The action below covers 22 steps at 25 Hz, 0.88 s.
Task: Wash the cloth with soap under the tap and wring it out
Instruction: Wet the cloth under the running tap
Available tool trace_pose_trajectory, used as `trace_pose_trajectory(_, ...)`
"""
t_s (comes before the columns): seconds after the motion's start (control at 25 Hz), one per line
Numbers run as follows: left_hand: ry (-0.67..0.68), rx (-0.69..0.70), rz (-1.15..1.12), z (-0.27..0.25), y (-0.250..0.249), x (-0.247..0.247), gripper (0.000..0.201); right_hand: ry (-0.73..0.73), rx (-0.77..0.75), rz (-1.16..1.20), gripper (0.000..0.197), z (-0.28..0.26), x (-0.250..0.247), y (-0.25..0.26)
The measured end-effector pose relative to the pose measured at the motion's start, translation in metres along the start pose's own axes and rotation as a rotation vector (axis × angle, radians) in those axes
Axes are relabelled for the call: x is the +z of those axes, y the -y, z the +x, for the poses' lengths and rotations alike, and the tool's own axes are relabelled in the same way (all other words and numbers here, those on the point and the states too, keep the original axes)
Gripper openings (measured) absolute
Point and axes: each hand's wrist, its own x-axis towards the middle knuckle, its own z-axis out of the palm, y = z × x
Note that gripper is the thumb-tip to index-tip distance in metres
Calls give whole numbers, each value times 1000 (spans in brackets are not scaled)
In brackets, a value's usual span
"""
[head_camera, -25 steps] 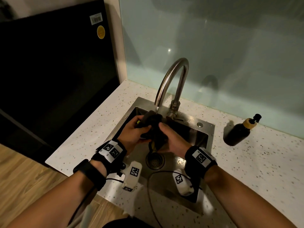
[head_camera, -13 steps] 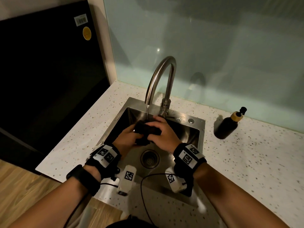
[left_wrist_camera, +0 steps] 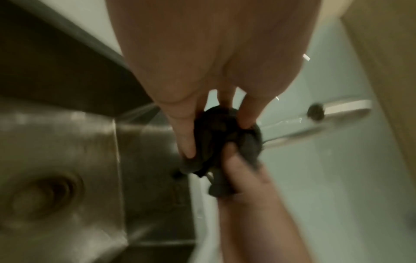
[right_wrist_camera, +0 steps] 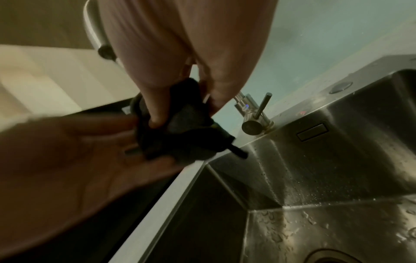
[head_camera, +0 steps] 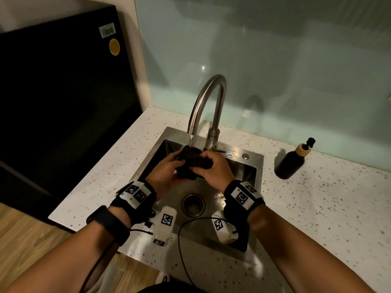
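Observation:
A dark, bunched cloth [head_camera: 191, 160] is held over the steel sink [head_camera: 251, 166], right under the spout of the curved tap [head_camera: 208, 98], where a thin stream of water falls on it. My left hand [head_camera: 167, 172] grips the cloth [left_wrist_camera: 221, 135] from the left, thumb and fingers pinching it. My right hand [head_camera: 213, 169] grips the cloth [right_wrist_camera: 180, 128] from the right, fingers curled over its top. A dark soap bottle [head_camera: 293, 160] with a pump stands on the counter, right of the sink.
The tap's lever [right_wrist_camera: 262, 105] sticks up behind the cloth. The drain [head_camera: 193, 205] lies below my hands in the wet basin. A black appliance [head_camera: 59, 98] stands on the left. Speckled white counter [head_camera: 317, 208] surrounds the sink, with a glass splashback [head_camera: 275, 70] behind.
Both hands have bunched the hanging cloth into a tight wad and raised it back under the running spout. The head view has shifted a little.

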Motion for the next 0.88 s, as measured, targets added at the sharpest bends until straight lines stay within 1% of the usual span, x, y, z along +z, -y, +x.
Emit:
trace_pose_trajectory(0.08, 44, -5, -4, 0, -1, 2, 38, 52, -14, -32, 29, 0, 2, -1)
trace_pose_trajectory(0.16, 8, 53, 73, 4, 3, -2, 42, 163, 47, 38, 29, 0, -4, -2)
trace_pose_trajectory(0.24, -48, 100, 112, 9, 3, -9, 38, 275, 142, 150, 34, -1, -10, -2)
trace_pose_trajectory(0.28, -57, 113, 132, 11, 1, -12, 37, 285, 153, 161, 35, -1, -12, -4)
trace_pose_trajectory(0.32, -59, 121, 160, 12, 0, -15, 37, 254, 135, 124, 34, -1, -13, -5)
trace_pose_trajectory(0.4, -25, 135, 244, 11, -2, -16, 39, 144, 50, -1, 37, -1, -11, -7)
trace_pose_trajectory(0.44, -2, 140, 294, 9, -2, -14, 41, 83, 13, -21, 39, -1, -9, -7)
trace_pose_trajectory(0.52, 39, 152, 408, 7, 1, -10, 44, -2, -8, 8, 40, 1, -4, -10)
trace_pose_trajectory(0.56, 59, 167, 460, 8, 3, -9, 46, -10, 9, 29, 43, 1, -2, -10)
trace_pose_trajectory(0.64, 58, 227, 557, 10, 3, -10, 46, 24, 48, 68, 52, 2, -2, -11)
trace_pose_trajectory(0.72, -3, 285, 610, 10, 2, -11, 41, 87, 36, 55, 55, 3, -6, -9)
trace_pose_trajectory(0.84, -122, 327, 643, 14, 0, -17, 31, 247, 20, -38, 44, 12, -21, -5)
trace_pose_trajectory(0.88, -150, 326, 675, 14, 0, -20, 29, 253, 36, -98, 39, 17, -28, -9)
